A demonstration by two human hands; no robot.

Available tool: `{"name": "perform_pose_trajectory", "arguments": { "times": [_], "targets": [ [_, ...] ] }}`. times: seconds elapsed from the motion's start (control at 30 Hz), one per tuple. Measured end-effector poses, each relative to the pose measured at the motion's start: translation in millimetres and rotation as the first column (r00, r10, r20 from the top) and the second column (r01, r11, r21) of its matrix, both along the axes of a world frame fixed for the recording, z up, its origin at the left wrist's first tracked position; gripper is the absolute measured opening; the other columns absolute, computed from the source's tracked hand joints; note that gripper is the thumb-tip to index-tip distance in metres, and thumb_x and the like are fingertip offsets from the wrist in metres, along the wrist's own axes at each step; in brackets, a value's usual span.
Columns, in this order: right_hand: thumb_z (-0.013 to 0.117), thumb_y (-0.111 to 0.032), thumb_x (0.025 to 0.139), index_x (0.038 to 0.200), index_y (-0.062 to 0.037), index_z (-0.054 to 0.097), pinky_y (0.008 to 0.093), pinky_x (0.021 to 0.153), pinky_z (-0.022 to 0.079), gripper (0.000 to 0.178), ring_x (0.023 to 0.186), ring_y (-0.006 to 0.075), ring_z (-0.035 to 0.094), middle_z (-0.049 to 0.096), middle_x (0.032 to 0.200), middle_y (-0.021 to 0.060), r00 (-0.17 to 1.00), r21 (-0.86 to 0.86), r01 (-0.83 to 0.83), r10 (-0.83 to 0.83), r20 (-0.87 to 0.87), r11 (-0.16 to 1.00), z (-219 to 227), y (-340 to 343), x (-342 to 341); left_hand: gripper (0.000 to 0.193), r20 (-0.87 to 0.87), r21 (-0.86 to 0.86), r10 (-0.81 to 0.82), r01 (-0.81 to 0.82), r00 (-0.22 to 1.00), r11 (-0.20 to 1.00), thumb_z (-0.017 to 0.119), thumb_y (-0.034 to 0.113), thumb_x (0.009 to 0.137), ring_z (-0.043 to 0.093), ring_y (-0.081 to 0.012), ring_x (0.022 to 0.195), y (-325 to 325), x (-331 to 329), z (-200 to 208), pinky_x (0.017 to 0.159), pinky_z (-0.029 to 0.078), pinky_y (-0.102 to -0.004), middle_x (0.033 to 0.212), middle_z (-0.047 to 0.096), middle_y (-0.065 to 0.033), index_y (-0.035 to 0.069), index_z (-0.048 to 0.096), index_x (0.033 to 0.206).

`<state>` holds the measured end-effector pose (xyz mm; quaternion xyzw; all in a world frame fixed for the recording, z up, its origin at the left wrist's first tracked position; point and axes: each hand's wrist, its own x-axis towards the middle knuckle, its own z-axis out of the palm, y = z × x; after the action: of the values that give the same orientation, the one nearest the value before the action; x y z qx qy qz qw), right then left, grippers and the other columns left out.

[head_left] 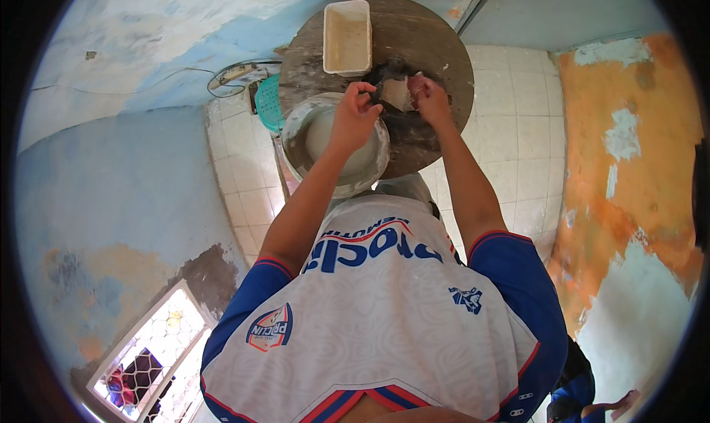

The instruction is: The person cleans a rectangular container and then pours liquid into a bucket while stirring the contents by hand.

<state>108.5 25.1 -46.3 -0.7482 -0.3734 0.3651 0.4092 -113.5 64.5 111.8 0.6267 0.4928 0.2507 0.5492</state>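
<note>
On the round wooden table (310, 46), a pale, roughly square piece (396, 94) lies on dark, crumpled-looking material (403, 118); I cannot make out what either is. My right hand (433, 103) pinches a small pinkish-red piece (416, 83) at the pale square's right edge. Over the rim of a round basin (290, 153) of cloudy greyish liquid hovers my left hand (355, 118). Its fingers are curled but apart, with nothing seen between them, left of the pale square.
A cream rectangular tub (347, 3) stands at the table's far left. Below the table's left edge is a green perforated stool or basket (268, 103), near a cable (222, 79) by the wall. Another person (577, 382) shows at lower right. An orange, patchy wall (629, 179) stands right.
</note>
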Motion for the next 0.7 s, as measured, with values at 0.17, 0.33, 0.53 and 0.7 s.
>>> {"name": "perform_pose_trajectory", "arguments": {
  "times": [0.17,0.33,0.53,0.7],
  "targets": [
    [0.064,-0.018,0.092,0.132,-0.0083,0.07,0.0435,0.093,0.057,0.041,0.105,0.0369,0.075,0.076,0.114,0.0201,0.998,-0.008,-0.056,0.056,-0.023,0.998,10,0,-7,0.039,0.024,-0.009,0.021,-0.02,0.999,1.0,0.076,0.004,0.091,0.057,-0.0117,0.08,-2,-9,-11,0.077,0.05,-0.03,0.085,0.06,-0.0025,0.008,0.057,0.123],
    [0.065,-0.02,0.092,0.131,-0.0076,0.071,0.0423,0.091,0.057,0.041,0.101,0.0354,0.076,0.077,0.112,0.0197,0.997,0.018,-0.045,0.046,-0.056,0.999,-14,-4,-6,0.04,0.044,-0.017,-0.011,0.011,0.999,1.0,0.075,0.001,0.091,0.056,-0.009,0.077,-1,-2,-8,0.073,0.048,-0.0277,0.083,0.059,-0.0005,0.008,0.055,0.125],
    [0.066,-0.015,0.092,0.134,-0.0032,0.069,0.0387,0.09,0.058,0.044,0.1,0.0302,0.077,0.078,0.11,0.0198,0.99,0.004,-0.116,0.116,-0.075,0.993,8,-5,-13,0.04,-0.031,0.003,0.017,-0.017,0.999,1.0,0.074,0.0,0.092,0.053,-0.0068,0.073,-10,-7,3,0.069,0.045,-0.0258,0.08,0.057,0.0019,0.008,0.054,0.126],
    [0.068,-0.015,0.094,0.137,0.0025,0.065,0.0365,0.09,0.058,0.046,0.102,0.0256,0.076,0.077,0.115,0.0182,0.975,0.076,-0.068,0.082,-0.204,0.995,-3,-9,-1,0.045,-0.013,-0.018,0.023,-0.024,1.0,1.0,0.079,0.006,0.09,0.061,-0.0116,0.078,-7,-9,-13,0.074,0.052,-0.0305,0.087,0.065,-0.0035,0.011,0.056,0.129]
  ]
}}
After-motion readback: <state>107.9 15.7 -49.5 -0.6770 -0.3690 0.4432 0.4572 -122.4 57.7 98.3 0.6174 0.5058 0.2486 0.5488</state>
